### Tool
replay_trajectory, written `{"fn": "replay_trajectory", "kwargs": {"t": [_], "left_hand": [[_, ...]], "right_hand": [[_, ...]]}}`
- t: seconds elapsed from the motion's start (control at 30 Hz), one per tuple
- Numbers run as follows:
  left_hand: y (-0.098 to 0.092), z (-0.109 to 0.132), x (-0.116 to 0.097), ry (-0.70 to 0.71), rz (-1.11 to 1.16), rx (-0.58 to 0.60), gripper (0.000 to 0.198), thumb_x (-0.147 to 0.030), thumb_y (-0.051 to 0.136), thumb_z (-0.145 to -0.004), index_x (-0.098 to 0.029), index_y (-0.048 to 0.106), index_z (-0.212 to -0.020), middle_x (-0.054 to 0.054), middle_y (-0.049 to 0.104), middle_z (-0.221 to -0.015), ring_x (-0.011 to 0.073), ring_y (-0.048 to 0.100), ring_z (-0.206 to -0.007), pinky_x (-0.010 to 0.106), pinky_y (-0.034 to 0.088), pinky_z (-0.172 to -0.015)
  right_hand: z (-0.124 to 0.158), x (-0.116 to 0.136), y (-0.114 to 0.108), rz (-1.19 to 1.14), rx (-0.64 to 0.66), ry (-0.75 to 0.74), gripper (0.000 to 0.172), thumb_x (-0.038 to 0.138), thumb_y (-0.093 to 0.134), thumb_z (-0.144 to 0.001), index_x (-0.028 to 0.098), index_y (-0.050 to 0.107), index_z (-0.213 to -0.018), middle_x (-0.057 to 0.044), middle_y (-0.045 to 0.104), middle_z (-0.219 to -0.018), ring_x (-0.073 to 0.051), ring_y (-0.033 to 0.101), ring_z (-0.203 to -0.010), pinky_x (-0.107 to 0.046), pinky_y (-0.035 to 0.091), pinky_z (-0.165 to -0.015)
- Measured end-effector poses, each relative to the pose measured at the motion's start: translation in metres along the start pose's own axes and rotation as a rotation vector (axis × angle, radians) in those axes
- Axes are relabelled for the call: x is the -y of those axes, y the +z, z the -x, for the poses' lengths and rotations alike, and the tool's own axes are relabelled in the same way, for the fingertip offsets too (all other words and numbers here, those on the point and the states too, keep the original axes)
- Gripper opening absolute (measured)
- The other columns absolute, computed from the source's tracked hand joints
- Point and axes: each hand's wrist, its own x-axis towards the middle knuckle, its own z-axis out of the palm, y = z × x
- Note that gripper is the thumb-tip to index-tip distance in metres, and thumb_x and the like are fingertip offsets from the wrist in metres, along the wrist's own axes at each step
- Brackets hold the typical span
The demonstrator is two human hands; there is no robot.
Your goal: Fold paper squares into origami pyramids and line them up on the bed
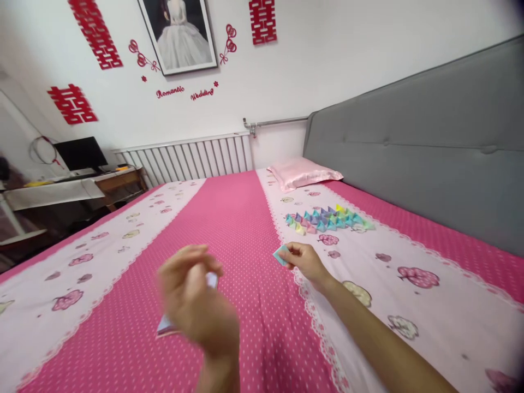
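My right hand (303, 260) pinches a small light-blue folded paper piece (281, 255) just above the pink bedspread (245, 229). My left hand (196, 303) is raised nearer the camera and smeared by motion; its fingers curl around a pale paper piece (212, 280), and a pale sheet (166, 326) shows beneath it. A pile of several folded paper pieces (327, 218) in blue, purple, pink, yellow and green lies on the white band of the bed, beyond my right hand.
A pink pillow (305, 173) rests by the grey padded headboard (429, 142). A white radiator (188, 158) runs along the far wall. A desk with a dark monitor (79, 153) stands at the left, beyond the bed's edge.
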Motion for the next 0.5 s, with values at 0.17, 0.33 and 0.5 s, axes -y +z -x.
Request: {"fn": "replay_trajectory", "kwargs": {"t": [0.17, 0.33, 0.5], "left_hand": [[0.058, 0.001, 0.094, -0.519, -0.166, 0.544, 0.032, -0.035, 0.061, -0.073, -0.014, 0.062, -0.097, 0.006, 0.063, -0.082, 0.0131, 0.055, -0.065, 0.024, 0.043, -0.056], [0.071, 0.032, 0.161, -0.819, 0.148, 0.651, 0.036, -0.031, 0.070, -0.064, -0.013, 0.066, -0.095, 0.008, 0.068, -0.085, 0.0165, 0.061, -0.074, 0.030, 0.047, -0.073], [0.067, 0.054, 0.197, -0.901, 0.142, 0.505, 0.021, -0.030, 0.069, -0.066, -0.014, 0.069, -0.079, 0.005, 0.068, -0.073, 0.0142, 0.060, -0.068, 0.026, 0.046, -0.070]], "right_hand": [[-0.044, 0.017, -0.009, 0.147, 0.059, -0.125, 0.026, 0.040, 0.069, -0.067, 0.015, 0.066, -0.076, 0.000, 0.059, -0.062, -0.010, 0.050, -0.054, -0.024, 0.043, -0.052], [-0.069, -0.012, -0.008, 0.088, 0.049, -0.119, 0.027, 0.036, 0.066, -0.071, 0.018, 0.064, -0.091, -0.002, 0.064, -0.076, -0.012, 0.057, -0.063, -0.025, 0.046, -0.058], [-0.082, -0.048, -0.013, 0.107, 0.089, -0.070, 0.020, 0.035, 0.063, -0.074, 0.017, 0.065, -0.083, -0.002, 0.064, -0.069, -0.013, 0.057, -0.062, -0.026, 0.047, -0.059]]}}
